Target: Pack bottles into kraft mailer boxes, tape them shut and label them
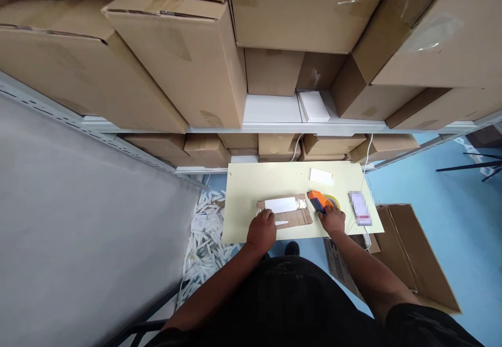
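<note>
A small flat cardboard parcel (288, 211) with a white label lies on the pale yellow table (251, 190). My left hand (261, 230) rests on the parcel's near left corner, fingers curled down on it. My right hand (332, 219) is closed round the handle of an orange tape dispenser (318, 201), which sits at the parcel's right end. The roll of tape shows just behind my right hand.
A white card (321, 176) and a blurred phone-like item (360, 208) lie on the table. Shelves of large cardboard boxes (184, 59) rise behind it. An open flat box (411, 253) lies on the blue floor at right, and white paper strips (204, 232) are piled at left.
</note>
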A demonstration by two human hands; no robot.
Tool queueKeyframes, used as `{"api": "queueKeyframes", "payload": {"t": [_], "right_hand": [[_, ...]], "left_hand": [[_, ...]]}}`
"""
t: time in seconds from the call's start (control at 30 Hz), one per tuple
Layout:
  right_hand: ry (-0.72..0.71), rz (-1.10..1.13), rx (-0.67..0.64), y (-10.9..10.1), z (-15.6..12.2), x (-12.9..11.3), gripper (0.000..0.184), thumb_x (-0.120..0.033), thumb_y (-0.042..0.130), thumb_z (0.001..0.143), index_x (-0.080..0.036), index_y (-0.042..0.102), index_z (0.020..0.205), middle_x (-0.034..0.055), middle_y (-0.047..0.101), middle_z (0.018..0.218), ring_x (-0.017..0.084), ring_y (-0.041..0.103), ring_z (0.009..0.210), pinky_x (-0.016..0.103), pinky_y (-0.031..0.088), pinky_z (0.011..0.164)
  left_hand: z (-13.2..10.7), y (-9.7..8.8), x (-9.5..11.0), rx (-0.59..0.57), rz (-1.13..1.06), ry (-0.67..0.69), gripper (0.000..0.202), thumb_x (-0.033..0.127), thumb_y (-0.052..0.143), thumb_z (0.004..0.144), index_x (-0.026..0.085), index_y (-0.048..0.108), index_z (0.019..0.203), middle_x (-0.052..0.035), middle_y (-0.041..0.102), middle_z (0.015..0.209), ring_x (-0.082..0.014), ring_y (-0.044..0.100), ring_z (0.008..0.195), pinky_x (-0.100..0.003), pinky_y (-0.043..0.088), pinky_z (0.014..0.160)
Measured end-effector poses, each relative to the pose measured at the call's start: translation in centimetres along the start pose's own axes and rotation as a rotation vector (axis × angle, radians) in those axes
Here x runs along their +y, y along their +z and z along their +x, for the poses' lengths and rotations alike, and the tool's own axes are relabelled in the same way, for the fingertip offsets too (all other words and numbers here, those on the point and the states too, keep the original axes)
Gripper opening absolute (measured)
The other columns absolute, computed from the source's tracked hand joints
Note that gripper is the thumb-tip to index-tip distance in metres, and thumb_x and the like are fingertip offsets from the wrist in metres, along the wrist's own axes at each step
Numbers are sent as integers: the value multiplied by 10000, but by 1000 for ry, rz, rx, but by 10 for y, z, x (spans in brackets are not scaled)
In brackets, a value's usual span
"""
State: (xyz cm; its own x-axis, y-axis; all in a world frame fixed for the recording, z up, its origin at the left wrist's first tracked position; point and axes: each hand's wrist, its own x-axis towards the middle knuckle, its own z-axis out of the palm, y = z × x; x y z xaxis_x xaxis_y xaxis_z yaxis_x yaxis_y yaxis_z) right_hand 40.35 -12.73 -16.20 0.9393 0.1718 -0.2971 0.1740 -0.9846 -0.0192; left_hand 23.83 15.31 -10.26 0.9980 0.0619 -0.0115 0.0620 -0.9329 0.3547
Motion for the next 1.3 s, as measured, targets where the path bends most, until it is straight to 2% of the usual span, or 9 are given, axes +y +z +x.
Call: {"api": "queueKeyframes", "payload": {"t": [0.17, 0.3, 0.43, 0.53, 0.77, 0.9, 1.03, 1.2, 1.3], "right_hand": [[25, 407, 63, -38, -14, 14, 292, -417, 473, 913, -187, 647, 864, 58, 662, 750, 219, 600, 706, 305, 405, 632], [-197, 620, 51, -87, -33, 0, 413, -544, 489, 932, -222, 565, 684, -2, 559, 602, 178, 526, 602, 281, 350, 572], [-490, 513, -120, -125, -35, -55, 529, -668, 565, 893, -212, 575, 624, 5, 574, 598, 168, 552, 609, 276, 336, 585], [-582, 395, -173, -142, -30, -92, 553, -700, 584, 866, -209, 601, 613, 17, 613, 622, 165, 558, 605, 277, 315, 572], [-576, 326, -268, -175, -31, -112, 552, -722, 598, 846, -216, 670, 636, 13, 636, 593, 160, 555, 573, 273, 306, 536], [-570, 302, -316, -179, -29, -119, 562, -742, 613, 824, -218, 665, 628, 11, 623, 574, 162, 548, 569, 276, 313, 538], [-574, 350, -369, -160, -17, -125, 585, -764, 606, 811, -214, 647, 615, -3, 583, 547, 160, 548, 569, 272, 325, 540], [-559, 406, -420, -137, -11, -124, 570, -757, 626, 798, -206, 673, 662, -9, 590, 564, 158, 564, 585, 259, 351, 556], [-573, 401, -416, -134, -11, -123, 572, -755, 629, 797, -202, 668, 656, -15, 572, 554, 154, 554, 580, 255, 343, 549]], "left_hand": [[-11, 8, 1, 172, -198, -51, 339, 183, 538, 953, 184, 640, 1276, -127, 621, 1374, -289, 566, 1232, -466, 456, 1072], [-16, 18, -6, 185, -287, -21, 330, 234, 517, 989, 193, 660, 1284, -119, 640, 1382, -288, 573, 1235, -487, 452, 1057], [-16, 18, -13, 224, -530, -88, 349, 301, 427, 1034, 201, 709, 1214, -106, 677, 1323, -260, 595, 1225, -470, 453, 1092], [-14, 12, -17, 255, -757, -231, 468, 404, 329, 1066, 191, 693, 1270, -115, 703, 1262, -250, 623, 1208, -440, 477, 1085], [-2, -6, -13, 137, -1049, -409, 701, 658, 253, 1032, 186, 708, 1281, -108, 725, 1280, -271, 663, 1167, -418, 496, 1055], [4, -8, -13, 66, -1136, -578, 777, 722, 232, 1004, 173, 733, 1230, -120, 745, 1240, -285, 673, 1174, -414, 491, 1053], [8, -11, -16, 33, -1200, -675, 752, 743, 300, 977, 173, 755, 1157, -121, 765, 1178, -296, 677, 1166, -399, 501, 1016], [8, -18, -14, 74, -1254, -657, 575, 669, 518, 914, 175, 762, 1078, -76, 784, 1041, -264, 698, 989, -357, 527, 883], [6, -20, -13, 108, -1294, -637, 568, 667, 537, 894, 159, 760, 1013, -71, 777, 971, -243, 686, 919, -335, 521, 826]]}}
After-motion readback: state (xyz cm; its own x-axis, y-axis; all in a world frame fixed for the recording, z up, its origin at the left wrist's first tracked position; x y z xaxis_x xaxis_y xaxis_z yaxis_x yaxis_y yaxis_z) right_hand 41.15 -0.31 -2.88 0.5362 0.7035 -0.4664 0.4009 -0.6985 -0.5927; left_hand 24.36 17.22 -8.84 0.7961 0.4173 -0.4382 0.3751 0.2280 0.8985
